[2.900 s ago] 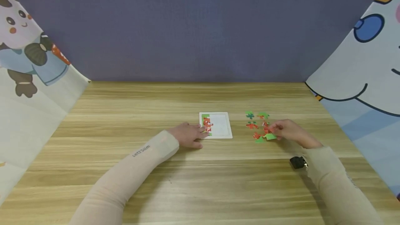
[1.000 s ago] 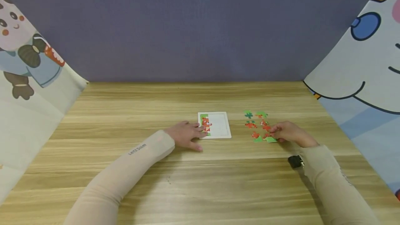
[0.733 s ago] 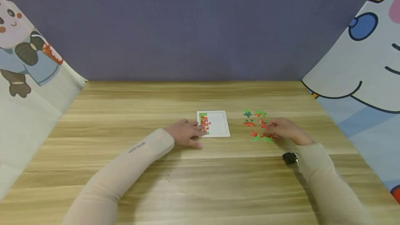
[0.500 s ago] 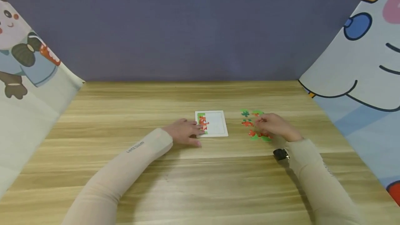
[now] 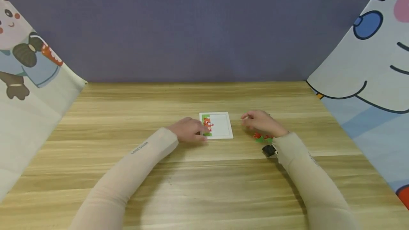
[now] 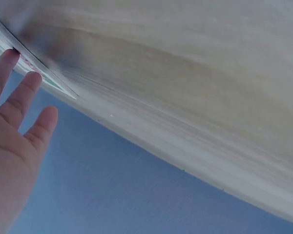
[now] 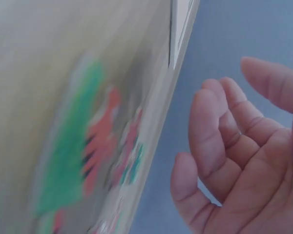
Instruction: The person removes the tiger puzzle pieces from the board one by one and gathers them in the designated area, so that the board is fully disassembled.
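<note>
The puzzle board (image 5: 221,125) lies between the hands, nearest the left hand (image 5: 187,130), whose relaxed, outstretched fingers reach over its edge. Its tiger strip (image 5: 206,120) runs lengthwise away from the person, snout pointing toward the right hand (image 5: 261,121), which hovers loosely bent, holding nothing, near loose pieces (image 5: 257,136).

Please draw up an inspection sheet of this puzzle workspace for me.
Surface: wood-grain table with small dark marks.
Job's things: puzzle board, left part filled; loose pieces near the right hand, some hidden.
Clutter: small black device at the right sleeve.
Hands: left hand with fingers over the puzzle board's left side; right hand above the table, nothing seen held.
Cables: nothing seen.
Surroundings: plain dark wall behind, cartoon panels both sides.
</note>
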